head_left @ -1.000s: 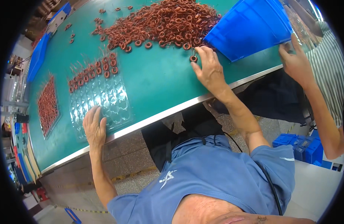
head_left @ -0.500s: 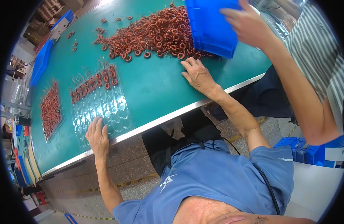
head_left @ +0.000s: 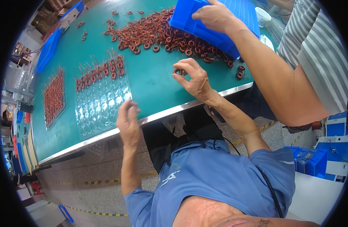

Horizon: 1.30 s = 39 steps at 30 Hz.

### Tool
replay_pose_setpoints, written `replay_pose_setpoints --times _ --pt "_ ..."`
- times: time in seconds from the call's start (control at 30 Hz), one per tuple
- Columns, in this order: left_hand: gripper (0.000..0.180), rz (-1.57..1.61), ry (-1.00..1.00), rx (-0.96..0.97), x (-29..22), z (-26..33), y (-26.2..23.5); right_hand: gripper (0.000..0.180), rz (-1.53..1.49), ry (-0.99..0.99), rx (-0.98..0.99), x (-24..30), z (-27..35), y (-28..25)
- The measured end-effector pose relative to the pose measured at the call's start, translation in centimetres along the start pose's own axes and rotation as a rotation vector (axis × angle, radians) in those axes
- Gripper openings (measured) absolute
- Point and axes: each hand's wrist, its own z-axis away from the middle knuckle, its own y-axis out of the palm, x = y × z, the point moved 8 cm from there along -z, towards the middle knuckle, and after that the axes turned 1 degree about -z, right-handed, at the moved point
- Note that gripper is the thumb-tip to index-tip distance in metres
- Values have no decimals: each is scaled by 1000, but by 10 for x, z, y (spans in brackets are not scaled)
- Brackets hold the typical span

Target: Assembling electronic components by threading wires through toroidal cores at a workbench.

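My right hand [head_left: 196, 80] is raised over the green table, thumb and fingertips pinching a copper-wound ring coil [head_left: 177, 71]. My left hand [head_left: 128, 122] hovers by the table's front edge, right of a clear plastic tray [head_left: 102, 108]. Its fingers are blurred, loosely bent and slightly apart, with nothing visible in them. Ring coils [head_left: 113, 68] with upright wire ends fill the tray's far rows, and its nearer pockets hold none. Beyond my right hand lies a big heap of loose ring coils [head_left: 155, 33].
Another person's hand [head_left: 215, 17] holds a tilted blue bin [head_left: 234, 22] over the heap's right side. A filled coil tray [head_left: 54, 99] lies at the left. A blue bin [head_left: 49, 51] is at the far left edge, and a white cup [head_left: 262, 17] stands at back right.
My right hand has lifted from the heap's edge with a ring coil. My left hand has left the tray's near edge and moved right. The other person's blue bin has tipped and shifted, uncovering more coils.
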Motion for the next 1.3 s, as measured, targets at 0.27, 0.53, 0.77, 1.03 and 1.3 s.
replay_pose_setpoints --times 0.27,0.53,0.77,1.03,1.3 --pt "49 744 -146 207 -13 -4 91 37 -26 -329 81 69 13 27" --pt "30 663 -243 154 1 -4 70 44 69 -199 77 73 17 9" --pt "25 561 -293 116 7 2 53 43 212 -94 34 45 41 -23" --pt "23 528 -303 170 23 18 46 33 603 57 52 -38 88 -89" --pt "26 483 -300 211 9 26 64 31 679 -40 -73 -60 18 -108"
